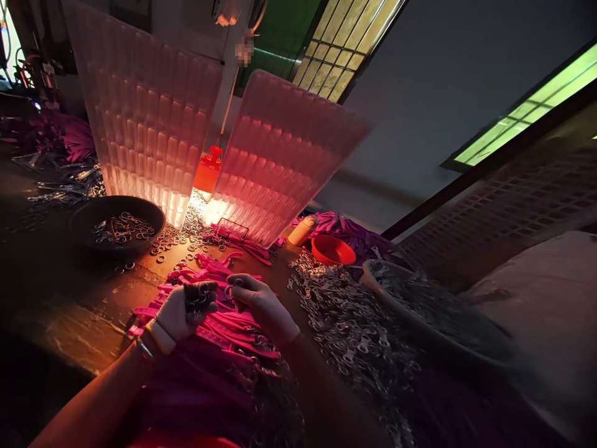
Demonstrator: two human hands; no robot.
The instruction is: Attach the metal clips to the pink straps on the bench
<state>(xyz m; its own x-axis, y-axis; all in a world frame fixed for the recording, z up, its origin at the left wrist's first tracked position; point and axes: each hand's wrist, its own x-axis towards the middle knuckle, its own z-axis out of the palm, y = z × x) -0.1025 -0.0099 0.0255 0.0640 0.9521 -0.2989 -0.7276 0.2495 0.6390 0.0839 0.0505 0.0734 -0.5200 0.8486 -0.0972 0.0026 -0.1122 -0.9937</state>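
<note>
My left hand (175,314), which looks gloved, is closed around several small metal rings (200,297). Close to its right, my right hand (263,305) pinches a single metal ring (228,291) between thumb and fingers. Both hands are over a layer of bright pink straps (228,333) spread on the table. Beyond them, loose metal rings (193,233) lie scattered under the lamp light. To the right of my right hand spreads a large heap of metal snap hooks (347,323).
A dark bowl (116,242) with rings stands at left. Two ribbed translucent panels (153,118) flank a red hanging lamp (208,168). A yellow bottle (303,230), a red bowl (333,250) and a large basin (420,311) of metal parts are at right.
</note>
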